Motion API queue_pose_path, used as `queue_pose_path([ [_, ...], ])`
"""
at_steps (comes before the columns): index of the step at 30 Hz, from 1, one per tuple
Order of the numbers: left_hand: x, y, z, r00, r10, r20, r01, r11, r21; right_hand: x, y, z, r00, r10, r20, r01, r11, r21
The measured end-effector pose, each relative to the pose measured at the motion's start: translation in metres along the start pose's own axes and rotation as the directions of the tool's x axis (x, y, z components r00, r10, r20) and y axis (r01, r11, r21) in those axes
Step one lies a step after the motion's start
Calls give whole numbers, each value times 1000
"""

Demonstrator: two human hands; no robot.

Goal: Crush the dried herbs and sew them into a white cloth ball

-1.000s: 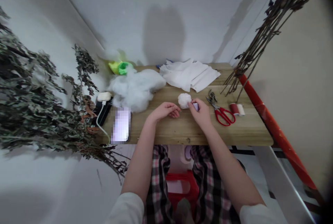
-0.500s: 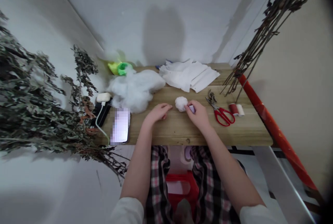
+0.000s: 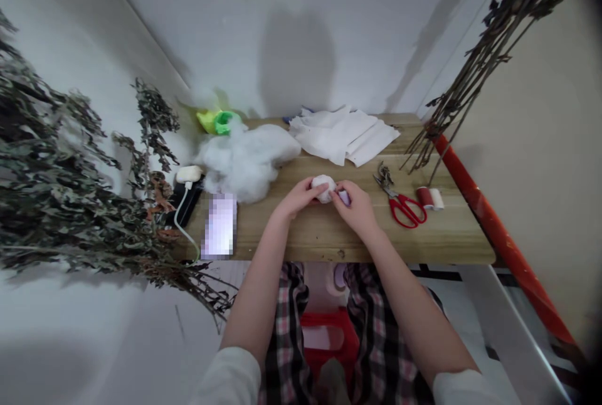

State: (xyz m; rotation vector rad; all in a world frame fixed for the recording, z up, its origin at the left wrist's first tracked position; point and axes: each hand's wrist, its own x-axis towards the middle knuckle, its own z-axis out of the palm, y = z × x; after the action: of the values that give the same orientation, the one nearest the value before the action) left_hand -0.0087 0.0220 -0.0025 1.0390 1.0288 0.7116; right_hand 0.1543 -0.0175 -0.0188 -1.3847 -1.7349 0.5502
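Note:
A small round white ball (image 3: 323, 188) is between my two hands, over the wooden table. My left hand (image 3: 301, 197) grips its left side, thumb on the front. The fingers of my right hand (image 3: 352, 204) pinch its right edge. A small pale purple item (image 3: 345, 197) shows among my right fingers; what it is I cannot make out. Fluffy white stuffing (image 3: 249, 160) lies behind my left hand, and white cloth pieces (image 3: 343, 134) lie behind the ball. Red-handled scissors (image 3: 407, 210) rest to the right, beside a dark metal tool (image 3: 384, 174).
Red and white thread spools (image 3: 424, 197) stand right of the scissors. A phone (image 3: 219, 226), a charger (image 3: 189, 174) with cable, and green and yellow bags (image 3: 221, 121) are at the left of the table (image 3: 301, 248). Dried plants (image 3: 70, 192) hang at both sides.
My left hand has moved right and closed on the ball, which was held by my right hand alone. The ball has shifted slightly left.

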Motion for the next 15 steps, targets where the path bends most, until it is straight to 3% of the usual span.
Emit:
queue_pose_path([
  [4,-4,1,-8,1000,-13,-1,13,998,-55,2,3,-4,997,53,52,-57,996,76],
  [10,-5,2,-14,999,-34,38,36,997,-62,2,9,-16,942,185,280,-255,937,239],
  [12,-6,3,-15,999,-37,38,40,997,-66,2,10,-20,926,217,311,-323,881,347],
  [15,-7,5,-17,996,-38,80,44,995,-86,3,8,-26,883,242,402,-440,722,533],
])
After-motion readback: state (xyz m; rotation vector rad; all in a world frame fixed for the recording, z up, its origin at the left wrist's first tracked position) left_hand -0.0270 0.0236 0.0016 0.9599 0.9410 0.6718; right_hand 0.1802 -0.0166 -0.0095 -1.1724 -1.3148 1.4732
